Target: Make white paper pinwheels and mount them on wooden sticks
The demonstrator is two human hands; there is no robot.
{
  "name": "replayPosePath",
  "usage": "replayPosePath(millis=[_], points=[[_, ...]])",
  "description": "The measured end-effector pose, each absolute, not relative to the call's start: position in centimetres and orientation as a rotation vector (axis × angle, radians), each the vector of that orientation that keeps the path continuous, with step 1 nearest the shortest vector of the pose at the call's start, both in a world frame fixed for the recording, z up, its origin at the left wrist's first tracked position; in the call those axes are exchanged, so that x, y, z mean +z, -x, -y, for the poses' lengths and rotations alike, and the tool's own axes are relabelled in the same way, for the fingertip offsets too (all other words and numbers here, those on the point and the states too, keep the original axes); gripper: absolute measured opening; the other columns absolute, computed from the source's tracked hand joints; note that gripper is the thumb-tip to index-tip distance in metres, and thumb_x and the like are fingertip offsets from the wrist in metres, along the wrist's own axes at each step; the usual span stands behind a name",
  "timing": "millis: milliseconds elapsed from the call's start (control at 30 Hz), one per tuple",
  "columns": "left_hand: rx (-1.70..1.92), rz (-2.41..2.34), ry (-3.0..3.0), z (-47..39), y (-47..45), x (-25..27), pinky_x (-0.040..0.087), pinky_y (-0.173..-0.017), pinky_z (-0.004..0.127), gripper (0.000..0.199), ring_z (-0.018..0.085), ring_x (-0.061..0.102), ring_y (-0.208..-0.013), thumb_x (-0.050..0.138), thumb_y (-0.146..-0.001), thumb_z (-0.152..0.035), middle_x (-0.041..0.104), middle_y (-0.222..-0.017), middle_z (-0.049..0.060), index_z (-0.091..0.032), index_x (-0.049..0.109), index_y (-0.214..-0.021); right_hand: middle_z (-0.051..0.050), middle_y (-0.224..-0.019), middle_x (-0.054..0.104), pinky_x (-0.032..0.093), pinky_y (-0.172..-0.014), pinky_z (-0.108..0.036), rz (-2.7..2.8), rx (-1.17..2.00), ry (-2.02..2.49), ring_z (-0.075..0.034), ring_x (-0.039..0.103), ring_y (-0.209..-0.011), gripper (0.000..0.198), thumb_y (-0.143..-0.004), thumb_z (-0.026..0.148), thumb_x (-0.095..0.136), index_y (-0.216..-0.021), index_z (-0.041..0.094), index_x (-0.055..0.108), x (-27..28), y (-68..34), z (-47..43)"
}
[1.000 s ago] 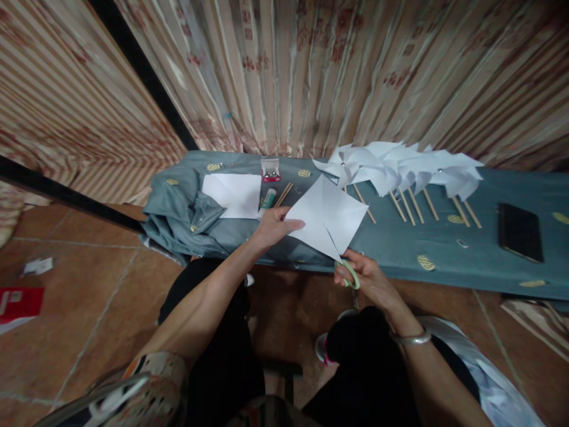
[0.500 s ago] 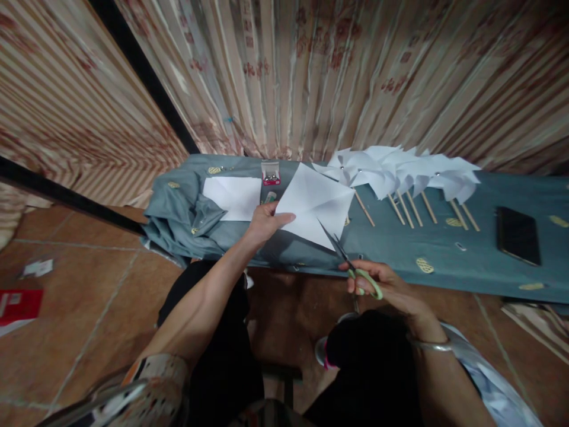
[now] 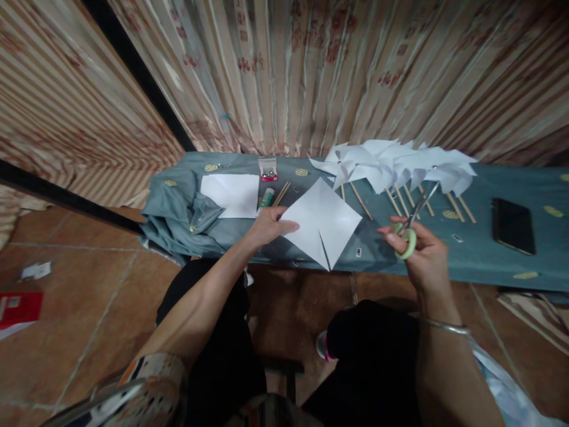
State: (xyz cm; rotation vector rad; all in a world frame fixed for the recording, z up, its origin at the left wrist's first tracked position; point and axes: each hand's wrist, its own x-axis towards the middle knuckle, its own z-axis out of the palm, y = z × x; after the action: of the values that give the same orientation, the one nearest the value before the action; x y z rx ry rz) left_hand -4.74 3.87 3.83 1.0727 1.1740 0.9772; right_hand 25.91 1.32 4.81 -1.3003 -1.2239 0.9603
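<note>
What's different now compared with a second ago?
The right hand pulled the scissors out of the paper square and swung them right, blades now pointing toward the pinwheels. A cut shows at the square's near corner. The left hand still holds the square; phone unmoved.

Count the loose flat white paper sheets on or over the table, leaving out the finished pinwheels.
2. One square sheet, cut at its near corner, is held by the left hand over the table's front edge. Another sheet lies flat further left on the blue cloth. More may hide under the pinwheels.
</note>
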Motion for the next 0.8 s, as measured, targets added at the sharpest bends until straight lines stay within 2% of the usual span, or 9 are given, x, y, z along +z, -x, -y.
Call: replayPosePath(millis=[100, 200, 467, 600, 700, 800], points=[[0.854, -1.163, -1.145, -3.6, 4.5, 3.5, 0.041, -0.053, 0.022, 0.03, 0.011, 0.054, -0.055, 0.078, -0.05, -0.025, 0.064, -0.064, -0.002, -0.012, 0.072, -0.077, -0.002, -0.088, 0.074, 0.054, -0.073, -0.034, 1.376, 0.891, 1.339, -0.02, 0.068, -0.081, 0.052, -0.058, 0.039, 0.086, -0.106, 0.026, 0.068, 4.9, -24.9, -1.3], [0.796, -1.166, -1.239, -3.3, 4.1, 3.1, 0.041, -0.054, 0.021, 0.033, 0.012, 0.056, -0.059, 0.076, -0.052, -0.022, 0.065, -0.067, -0.003, -0.013, 0.073, -0.082, -0.003, -0.089, 0.074, 0.053, -0.07, -0.035, 1.528, 0.894, 1.359, -0.02, 0.066, -0.077, 0.055, -0.061, 0.042, 0.084, -0.11, 0.024, 0.067, 4.5, -24.1, -1.2], [0.819, -1.151, -1.276, -3.1, 4.2, 2.8, 0.047, -0.064, 0.025, 0.036, 0.015, 0.062, -0.07, 0.078, -0.054, -0.022, 0.07, -0.078, 0.0, -0.014, 0.074, -0.088, 0.001, -0.067, 0.064, 0.046, -0.063, -0.03, 1.725, 0.801, 1.496, -0.014, 0.053, -0.06, 0.047, -0.066, 0.043, 0.078, -0.106, 0.019, 0.071, 3.1, -23.5, -1.1], [1.097, -1.172, -1.086, -3.5, 4.1, 3.1, 0.051, -0.078, 0.031, 0.06, 0.018, 0.064, -0.081, 0.083, -0.053, -0.029, 0.072, -0.09, 0.004, -0.014, 0.069, -0.109, 0.002, -0.064, 0.065, 0.045, -0.06, -0.029, 1.552, 0.874, 1.454, -0.013, 0.054, -0.057, 0.044, -0.062, 0.042, 0.078, -0.1, 0.019, 0.071, 3.1, -22.6, -1.3], [1.301, -1.152, -0.856, -3.6, 3.7, 3.7, 0.05, -0.088, 0.033, 0.083, 0.019, 0.064, -0.095, 0.085, -0.054, -0.027, 0.07, -0.107, 0.008, -0.018, 0.055, -0.13, 0.003, -0.064, 0.067, 0.047, -0.062, -0.03, 1.375, 0.913, 1.418, -0.014, 0.058, -0.059, 0.044, -0.057, 0.041, 0.081, -0.094, 0.021, 0.07, 3.0, -21.6, -1.7], [1.355, -1.118, -0.648, -3.4, 3.2, 4.3, 0.05, -0.092, 0.033, 0.092, 0.02, 0.064, -0.106, 0.084, -0.059, -0.026, 0.064, -0.123, 0.01, -0.023, 0.042, -0.141, 0.003, -0.063, 0.067, 0.047, -0.063, -0.031, 1.256, 0.91, 1.407, -0.015, 0.06, -0.06, 0.047, -0.054, 0.042, 0.083, -0.093, 0.021, 0.068, 3.0, -20.5, -2.1]])
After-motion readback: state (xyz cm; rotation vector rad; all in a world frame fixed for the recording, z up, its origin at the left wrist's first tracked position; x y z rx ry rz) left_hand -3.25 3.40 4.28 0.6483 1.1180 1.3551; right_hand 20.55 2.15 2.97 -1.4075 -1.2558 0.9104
